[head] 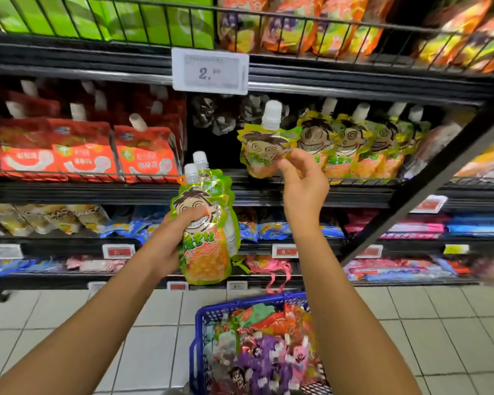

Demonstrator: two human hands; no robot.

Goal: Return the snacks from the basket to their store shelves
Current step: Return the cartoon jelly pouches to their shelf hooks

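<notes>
- Blue basket [203,317] on the floor, full of mixed snack pouches.
- Left hand [166,243] grips two green pouches [208,238].
- Right hand [303,183] pinches one pouch [261,146] at the shelf [268,192] front edge, beside matching pouches [351,143].

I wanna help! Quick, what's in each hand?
Left hand: gripping two green spouted jelly pouches.
Right hand: pinching one green spouted jelly pouch.

Glossy pouches, dark metal shelving
Shiny plastic pouches [206,229] with white caps; matt black wire shelf [268,192]; blue plastic basket [200,317]; smooth floor tiles [69,315]
</notes>
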